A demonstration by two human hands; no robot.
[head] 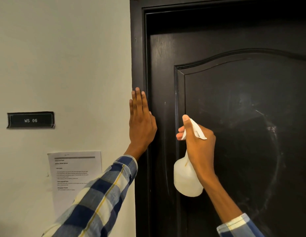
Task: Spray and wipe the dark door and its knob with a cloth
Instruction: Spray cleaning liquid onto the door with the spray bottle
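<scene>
Door (234,117) of dark, glossy wood fills the right side ahead of me, its raised panel arched at the top and smeared with pale, curved streaks. Beside it, the door frame (138,65) meets a matte cream wall (63,57). My left hand (141,124) lies flat on that frame, fingers (137,100) straight and together, gripping nothing. My right hand (198,144) is wrapped around the neck of a white plastic spray bottle (186,178), forefinger on the trigger; its rounded, cloudy body hides whatever is inside. I wear checked sleeves (101,194).
</scene>
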